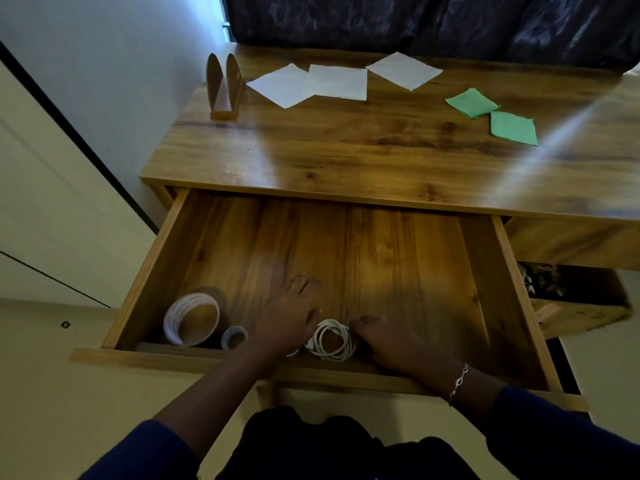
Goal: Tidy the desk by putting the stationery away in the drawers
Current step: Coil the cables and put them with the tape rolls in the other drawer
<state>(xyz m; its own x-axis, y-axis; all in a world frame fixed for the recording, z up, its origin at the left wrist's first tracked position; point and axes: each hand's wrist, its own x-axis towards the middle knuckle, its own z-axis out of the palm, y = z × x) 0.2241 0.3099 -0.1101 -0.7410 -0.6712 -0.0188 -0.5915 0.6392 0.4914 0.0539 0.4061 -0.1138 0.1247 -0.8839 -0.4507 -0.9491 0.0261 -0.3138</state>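
Head view: inside the pulled-out drawer (180, 237), the coiled white cable (332, 339) lies between both hands. Just left of the cable, the left hand (291, 317) lies flat, fingers spread, gripping nothing. The right hand (391, 341) touches the cable's right rim and seems nearer; I cannot tell its grip.
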